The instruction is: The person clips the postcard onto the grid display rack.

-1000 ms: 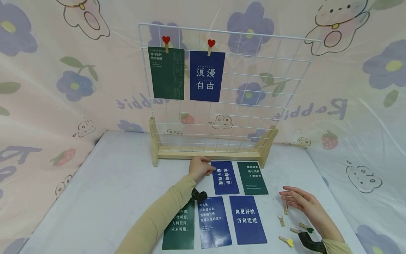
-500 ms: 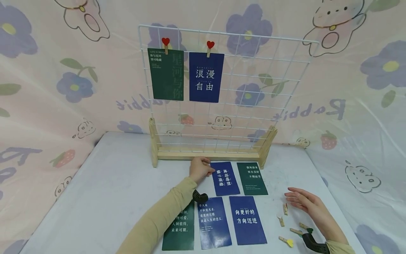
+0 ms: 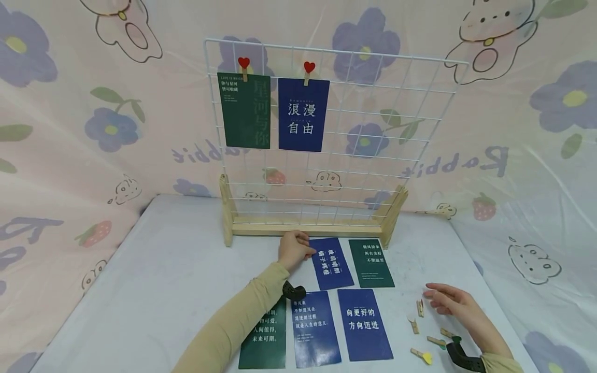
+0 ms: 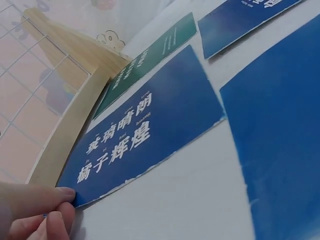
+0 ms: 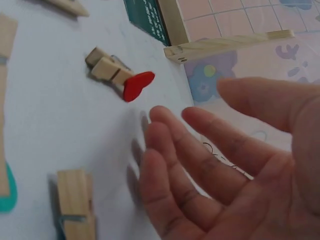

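Behind, flowered cloth (image 3: 172,103), under cards (image 3: 333,265), white table (image 3: 154,290)

7 cards (image 3: 332,264) (4 blue, 3 grn), prob. 7 clips (image 3: 421,355), 1 wire rack (image 3: 308,228).

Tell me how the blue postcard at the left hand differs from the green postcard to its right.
The blue postcard is pinched by the left hand; the green postcard is untouched. In the head view, the blue postcard reads sideways, while the green postcard reads upright. Both carry white Chinese print.
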### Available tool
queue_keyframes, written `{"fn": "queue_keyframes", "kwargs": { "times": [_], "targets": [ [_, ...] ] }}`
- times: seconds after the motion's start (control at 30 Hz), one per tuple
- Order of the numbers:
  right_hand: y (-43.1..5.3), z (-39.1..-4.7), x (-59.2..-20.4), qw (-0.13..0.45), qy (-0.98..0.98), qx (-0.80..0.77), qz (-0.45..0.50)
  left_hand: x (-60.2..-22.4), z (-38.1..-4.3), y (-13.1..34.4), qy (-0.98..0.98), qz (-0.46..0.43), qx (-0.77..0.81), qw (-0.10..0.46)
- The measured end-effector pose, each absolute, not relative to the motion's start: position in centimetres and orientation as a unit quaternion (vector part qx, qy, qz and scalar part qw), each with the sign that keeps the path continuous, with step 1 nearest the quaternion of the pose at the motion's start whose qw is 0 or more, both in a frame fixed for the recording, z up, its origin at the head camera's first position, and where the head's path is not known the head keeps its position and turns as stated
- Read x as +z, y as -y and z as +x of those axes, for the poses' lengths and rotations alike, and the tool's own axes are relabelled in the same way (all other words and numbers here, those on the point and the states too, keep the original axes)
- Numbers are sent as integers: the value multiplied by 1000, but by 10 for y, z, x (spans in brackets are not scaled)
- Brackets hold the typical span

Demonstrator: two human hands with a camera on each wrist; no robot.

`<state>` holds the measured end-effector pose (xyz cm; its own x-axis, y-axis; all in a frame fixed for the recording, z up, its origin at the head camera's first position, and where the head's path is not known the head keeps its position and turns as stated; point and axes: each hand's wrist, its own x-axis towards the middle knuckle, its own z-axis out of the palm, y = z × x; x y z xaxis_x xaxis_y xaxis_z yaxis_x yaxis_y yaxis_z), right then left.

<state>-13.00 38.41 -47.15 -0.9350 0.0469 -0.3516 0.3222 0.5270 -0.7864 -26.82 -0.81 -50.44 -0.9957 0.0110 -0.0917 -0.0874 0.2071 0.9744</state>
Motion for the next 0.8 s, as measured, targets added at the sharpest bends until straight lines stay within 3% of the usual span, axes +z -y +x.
{"fn": "queue_keyframes", "kwargs": {
  "times": [0.8],
  "targets": [
    [-381,-134,-481,164,-885,-424,101,-497,-270,19,-705,0,693,152]
  ]
}}
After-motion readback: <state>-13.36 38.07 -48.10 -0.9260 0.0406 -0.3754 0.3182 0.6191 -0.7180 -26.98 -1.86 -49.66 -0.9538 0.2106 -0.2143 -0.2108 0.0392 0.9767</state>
